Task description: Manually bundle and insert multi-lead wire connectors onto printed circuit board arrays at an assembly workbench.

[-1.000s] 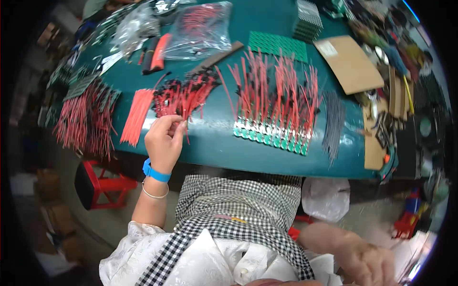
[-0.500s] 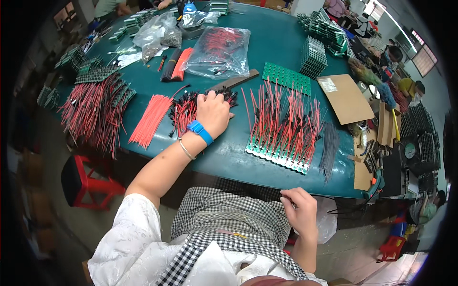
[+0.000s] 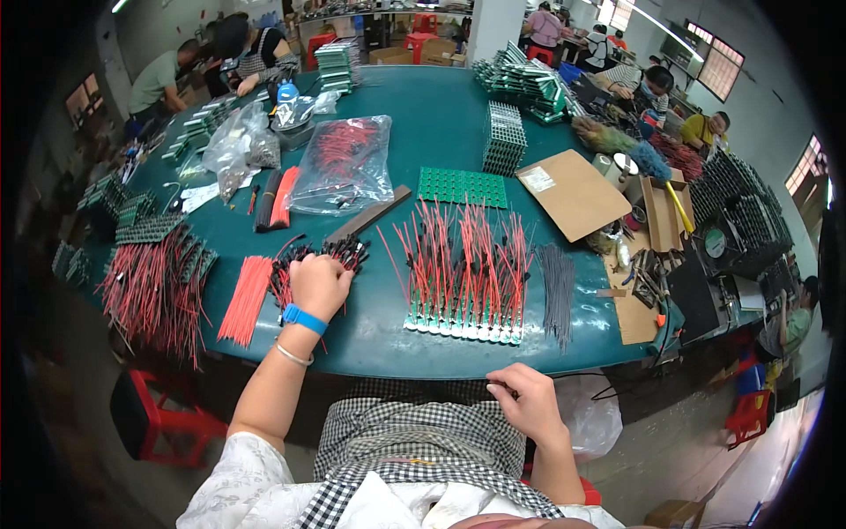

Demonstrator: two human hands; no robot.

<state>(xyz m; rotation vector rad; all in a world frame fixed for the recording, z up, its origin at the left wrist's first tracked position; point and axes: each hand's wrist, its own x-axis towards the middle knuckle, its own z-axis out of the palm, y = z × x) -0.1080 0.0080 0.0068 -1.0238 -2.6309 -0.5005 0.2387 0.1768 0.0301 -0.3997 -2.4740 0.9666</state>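
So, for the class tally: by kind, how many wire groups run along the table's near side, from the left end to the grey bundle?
Left group of wired boards and middle group of wired boards: 2
Plain red bundle: 1
Red-and-black pile at the left hand: 1
Grey bundle: 1
Total: 5

Head camera: up on the wearer's head, looking down and forward through a wide fisheye lens!
White shirt [image 3: 238, 469] and checked apron [image 3: 414, 432]: right below us, nearest of all.
Left grip [image 3: 319, 287] and right grip [image 3: 527, 401]: next out, near, caught from above.
Worktop [image 3: 432, 101]: running from near to far, its near edge bowing with the lens.
Windows [image 3: 721, 69]: far right, small, the view reaching clear across the room!
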